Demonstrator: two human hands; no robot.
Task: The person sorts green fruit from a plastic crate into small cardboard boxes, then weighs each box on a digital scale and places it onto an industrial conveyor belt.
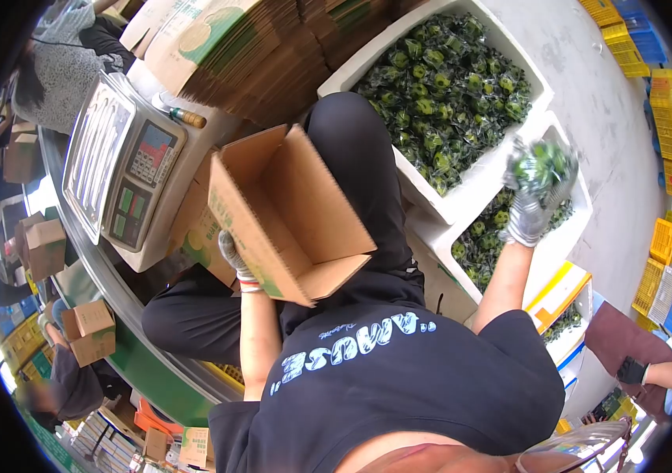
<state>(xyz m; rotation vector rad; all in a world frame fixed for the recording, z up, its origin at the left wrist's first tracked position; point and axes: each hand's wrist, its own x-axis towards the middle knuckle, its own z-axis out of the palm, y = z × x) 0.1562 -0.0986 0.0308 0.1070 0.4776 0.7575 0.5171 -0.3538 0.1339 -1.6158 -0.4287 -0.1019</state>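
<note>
Clutches glossy green wrapped packets (542, 164) in gloved right hand (529, 214), with open brown cardboard box (293, 209) well left of those fingers, pinched by left hand (235, 262).

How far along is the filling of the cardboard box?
Done: the cardboard box stands open in the left hand. In hand: the right hand grips a bunch of green packets above the white foam crate. Remaining: the box is empty inside.
</note>
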